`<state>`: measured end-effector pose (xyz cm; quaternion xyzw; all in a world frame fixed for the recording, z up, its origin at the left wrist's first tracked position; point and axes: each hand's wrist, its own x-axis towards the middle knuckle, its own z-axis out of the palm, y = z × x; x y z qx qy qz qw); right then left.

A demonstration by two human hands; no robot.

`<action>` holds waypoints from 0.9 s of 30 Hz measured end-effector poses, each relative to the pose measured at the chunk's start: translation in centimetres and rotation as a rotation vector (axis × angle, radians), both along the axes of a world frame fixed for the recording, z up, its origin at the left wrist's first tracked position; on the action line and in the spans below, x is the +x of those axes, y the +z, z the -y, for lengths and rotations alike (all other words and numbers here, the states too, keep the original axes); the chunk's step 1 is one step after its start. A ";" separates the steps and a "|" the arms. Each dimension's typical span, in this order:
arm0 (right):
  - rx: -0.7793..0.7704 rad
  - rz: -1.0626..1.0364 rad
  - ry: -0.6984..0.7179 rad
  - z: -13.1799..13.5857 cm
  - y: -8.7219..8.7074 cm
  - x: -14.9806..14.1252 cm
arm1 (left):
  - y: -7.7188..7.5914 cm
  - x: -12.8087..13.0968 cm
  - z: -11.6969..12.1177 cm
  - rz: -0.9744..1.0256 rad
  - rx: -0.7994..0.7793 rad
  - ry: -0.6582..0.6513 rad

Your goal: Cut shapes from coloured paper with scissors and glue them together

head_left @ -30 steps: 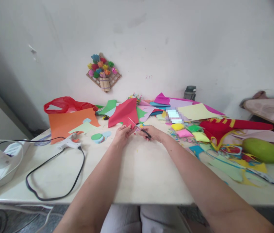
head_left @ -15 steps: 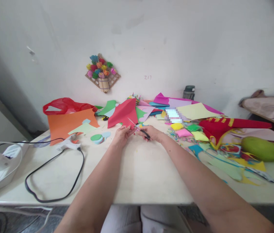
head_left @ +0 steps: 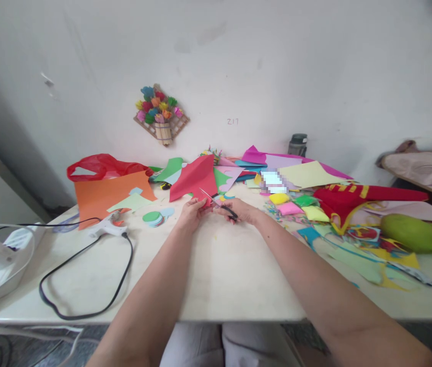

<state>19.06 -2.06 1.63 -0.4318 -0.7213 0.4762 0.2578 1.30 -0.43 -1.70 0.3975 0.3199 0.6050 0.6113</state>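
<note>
Red paper (head_left: 195, 178) lies just beyond my left hand (head_left: 192, 215), the nearer one, which pinches its near edge; its long axis slants from near left to far right. My right hand (head_left: 243, 210) grips scissors (head_left: 230, 212), blades pointing forward and leftward; whether they bite, I can't tell. Outward, paper discs (head_left: 150, 216) and an orange sheet (head_left: 104, 196) lie toward the table's (head_left: 238, 280) left edge; beyond its far edge rises the wall (head_left: 208, 66).

Two hands (head_left: 194, 209), one pair of scissors (head_left: 228, 210), four packets (head_left: 289, 209), one bottle (head_left: 297, 145)
</note>
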 end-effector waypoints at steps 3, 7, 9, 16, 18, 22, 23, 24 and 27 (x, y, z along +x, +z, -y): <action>-0.005 0.005 0.022 -0.2 -0.2 0.1 | -0.1 -0.1 -0.1 -0.014 0.007 -0.012; -0.016 0.006 0.015 -0.2 0.0 0.1 | 0.0 0.0 0.1 -0.018 0.008 -0.024; -0.015 -0.002 0.010 -0.1 0.0 0.1 | 0.0 0.0 0.1 -0.010 0.008 -0.023; -0.038 -0.062 -0.009 -0.6 -0.5 -0.2 | 0.1 0.1 0.2 0.008 0.021 -0.025; -0.034 -0.078 -0.006 -0.7 -0.6 -0.3 | 0.1 0.1 0.1 0.014 0.022 -0.024; -0.029 -0.072 -0.006 -0.5 -0.4 -0.2 | 0.0 0.0 0.1 0.014 0.015 -0.020; -0.029 -0.064 -0.009 -0.4 -0.3 -0.2 | 0.0 0.0 0.0 0.014 0.010 -0.017; -0.029 -0.055 -0.012 -0.3 -0.2 -0.2 | 0.0 0.0 0.0 0.013 0.003 -0.012; -0.031 -0.040 -0.020 0.0 0.1 -0.1 | 0.0 0.0 0.1 0.008 -0.020 -0.005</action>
